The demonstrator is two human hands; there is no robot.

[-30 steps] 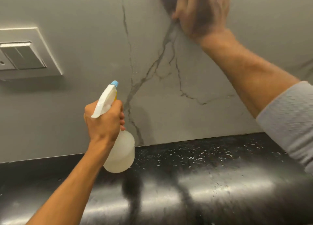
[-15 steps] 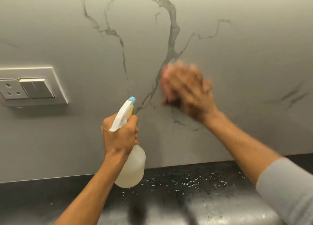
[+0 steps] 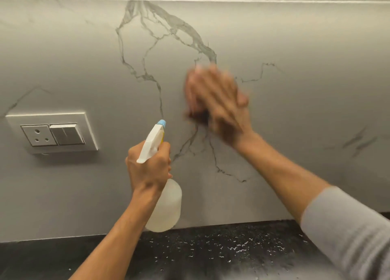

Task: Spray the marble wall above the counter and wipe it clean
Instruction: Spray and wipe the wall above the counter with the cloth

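Note:
The grey marble wall [image 3: 295,47] with dark veins fills the view. My right hand [image 3: 217,102] lies flat against it near the middle and is blurred by motion. It presses a dark cloth [image 3: 197,117] to the wall, and only the cloth's lower left edge shows under the palm. Lower and to the left, my left hand [image 3: 147,168] grips the neck of a translucent spray bottle [image 3: 166,206]. The bottle's white trigger head and blue nozzle point up at the wall.
A black speckled counter [image 3: 232,254] runs along the bottom, with white flecks or droplets below the bottle. A white socket and switch plate [image 3: 52,132] sits on the wall at the left. A pale ledge runs across the top.
My right hand has swept down the wall from the thick vein to just below it. The view has tilted up and shows more of the wall. The bottle stays held in place.

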